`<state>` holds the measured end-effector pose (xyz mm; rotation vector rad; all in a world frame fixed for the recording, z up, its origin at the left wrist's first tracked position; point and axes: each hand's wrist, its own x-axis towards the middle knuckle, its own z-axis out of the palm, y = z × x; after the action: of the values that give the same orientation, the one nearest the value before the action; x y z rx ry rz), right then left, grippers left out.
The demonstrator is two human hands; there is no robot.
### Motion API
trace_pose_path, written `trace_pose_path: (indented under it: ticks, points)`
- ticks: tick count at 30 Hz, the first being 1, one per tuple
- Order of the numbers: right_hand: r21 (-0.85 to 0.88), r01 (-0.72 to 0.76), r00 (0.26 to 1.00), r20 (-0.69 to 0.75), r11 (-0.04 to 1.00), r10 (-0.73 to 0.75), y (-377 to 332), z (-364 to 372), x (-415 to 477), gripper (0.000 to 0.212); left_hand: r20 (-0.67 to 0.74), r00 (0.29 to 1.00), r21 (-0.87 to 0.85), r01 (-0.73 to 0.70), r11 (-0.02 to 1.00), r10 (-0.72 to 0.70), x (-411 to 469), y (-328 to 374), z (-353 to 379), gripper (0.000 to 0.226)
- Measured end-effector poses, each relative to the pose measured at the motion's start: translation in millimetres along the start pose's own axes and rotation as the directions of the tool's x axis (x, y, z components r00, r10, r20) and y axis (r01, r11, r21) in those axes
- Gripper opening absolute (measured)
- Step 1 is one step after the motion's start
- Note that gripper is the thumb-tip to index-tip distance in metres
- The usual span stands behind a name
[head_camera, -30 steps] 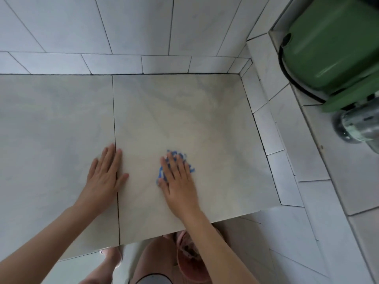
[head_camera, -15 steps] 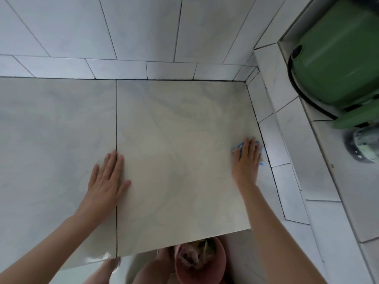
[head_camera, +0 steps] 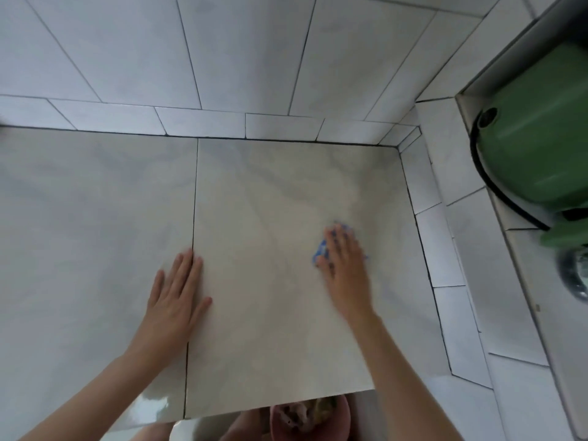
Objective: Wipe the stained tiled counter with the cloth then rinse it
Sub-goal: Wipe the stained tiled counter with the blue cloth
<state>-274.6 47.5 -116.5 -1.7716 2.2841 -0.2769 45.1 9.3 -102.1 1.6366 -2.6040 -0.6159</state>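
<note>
I am seeing the blue cloth (head_camera: 320, 251) lying flat on the tiled counter (head_camera: 270, 186), close to its right edge and roughly midway between the back wall (head_camera: 222, 52) and the front edge. The right hand (head_camera: 345, 268) is pressing down on it with straight fingers (head_camera: 338, 241) held close together. The cloth is peeking out just past the fingertips and along the thumb side, the rest hiding under the palm. That hand is showing blurred, so I cannot tell finer detail. The left hand (head_camera: 176, 291) is resting flat on the counter, fingers straight and slightly spread, lying over the grout line (head_camera: 194, 192) between the two large tiles, well apart from the cloth. A green object (head_camera: 541, 138) is sitting on the ledge beyond the right edge, and a pink tub (head_camera: 310, 423) is showing below the front edge.
</note>
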Motion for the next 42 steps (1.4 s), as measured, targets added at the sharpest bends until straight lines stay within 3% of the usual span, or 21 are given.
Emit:
trace_pose_path:
  ticks: [4, 6, 8, 13, 15, 19, 22, 26, 29, 31, 36, 39, 42]
  points:
    - [-0.048, -0.245, 0.969, -0.014, 0.968, 0.245, 79.8, -21.3, 17.7, 0.074, 0.000, 1.000, 0.010, 0.003, 1.000, -0.003, 0.1, 0.9, -0.1, 0.069]
    - [-0.060, -0.336, 0.941, -0.059, 0.940, 0.333, 79.6, -19.9, 28.8, 0.077, -0.001, 1.000, 0.004, 0.000, 1.000, 0.000, -0.5, 0.8, -0.6, 0.068]
    - [-0.022, -0.363, 0.927, -0.108, 0.932, 0.358, 46.5, -13.5, 40.6, 0.064, 0.002, 1.000, -0.001, 0.003, 1.000, -0.003, -0.6, 0.2, -1.4, 0.067]
    - [0.045, 0.020, 0.991, -0.136, 0.999, -0.014, -78.6, 25.7, 41.7, 0.053, 0.018, 0.999, 0.010, 0.026, 1.000, -0.026, 5.1, -2.1, -3.2, 0.067]
    - [0.025, 0.192, 0.980, -0.057, 0.981, -0.191, -118.8, 37.1, 23.9, 0.056, 0.025, 0.999, 0.011, 0.034, 0.999, -0.034, 5.8, -2.7, -3.3, 0.066]
    - [0.044, 0.379, 0.924, 0.035, 0.924, -0.381, -99.8, 32.3, 14.0, 0.056, 0.023, 0.999, 0.014, 0.032, 0.999, -0.033, 8.5, -2.6, -7.0, 0.066]
    - [0.037, 0.240, 0.971, 0.013, 0.970, -0.240, -32.1, 10.8, 31.5, 0.056, 0.029, 0.999, 0.022, 0.023, 1.000, -0.023, 13.8, -3.3, -10.7, 0.067]
    - [0.030, -0.161, 0.984, -0.075, 0.987, 0.163, 67.3, -33.7, 62.1, 0.067, 0.026, 0.999, 0.032, 0.044, 0.999, -0.045, 30.0, -4.7, -13.0, 0.069]
    - [0.052, -0.361, 0.925, -0.107, 0.931, 0.365, 80.7, -41.5, 82.9, 0.072, -0.020, 0.995, -0.003, 0.093, 0.996, -0.093, 51.6, -11.1, -14.3, 0.076]
    - [0.055, -0.374, 0.914, -0.150, 0.926, 0.378, 57.0, -33.6, 99.0, 0.070, -0.046, 0.991, -0.003, 0.128, 0.992, -0.128, 64.4, -15.1, -16.4, 0.080]
    - [0.016, 0.030, 0.992, -0.126, 0.999, -0.028, -49.7, 11.6, 116.7, 0.054, -0.066, 0.988, 0.002, 0.137, 0.991, -0.136, 77.1, -19.2, -18.9, 0.080]
    - [-0.005, 0.344, 0.939, -0.009, 0.939, -0.344, -101.3, 25.8, 84.4, 0.054, -0.097, 0.976, -0.031, 0.194, 0.980, -0.197, 86.9, -24.0, -24.9, 0.076]
    - [0.030, 0.489, 0.869, 0.063, 0.872, -0.490, -78.4, 18.5, 74.6, 0.055, -0.092, 0.970, -0.028, 0.222, 0.975, -0.224, 97.2, -26.6, -28.6, 0.070]
